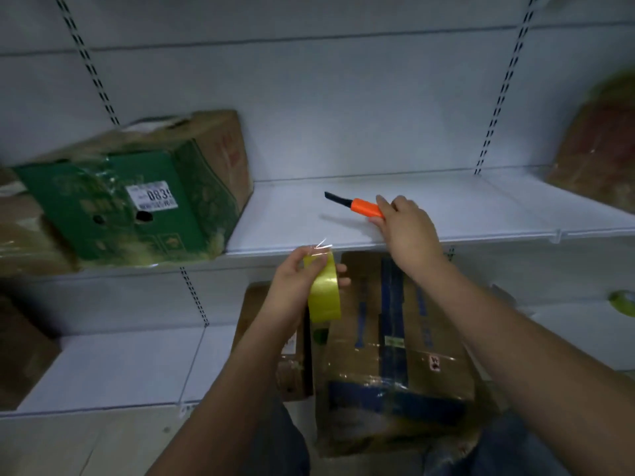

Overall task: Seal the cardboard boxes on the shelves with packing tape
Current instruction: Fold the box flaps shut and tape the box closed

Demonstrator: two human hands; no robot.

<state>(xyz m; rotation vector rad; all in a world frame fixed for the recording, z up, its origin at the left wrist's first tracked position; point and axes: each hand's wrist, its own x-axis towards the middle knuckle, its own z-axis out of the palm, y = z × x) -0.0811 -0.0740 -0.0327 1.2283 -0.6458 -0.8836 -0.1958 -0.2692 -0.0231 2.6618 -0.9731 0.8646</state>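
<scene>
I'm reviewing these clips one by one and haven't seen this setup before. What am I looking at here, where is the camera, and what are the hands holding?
There is no machine here: a person wears one wide-angle camera on the head, looking down at both bare hands in front of white shelving. The left hand grips a roll of yellow packing tape. The right hand holds an orange-handled cutter at the upper shelf. A green cardboard box sits on that shelf to the left. Below the hands is a brown box with blue print, already glossy with tape.

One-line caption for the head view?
Left hand holds yellow tape roll; right hand grips orange knife over shelf.
</scene>
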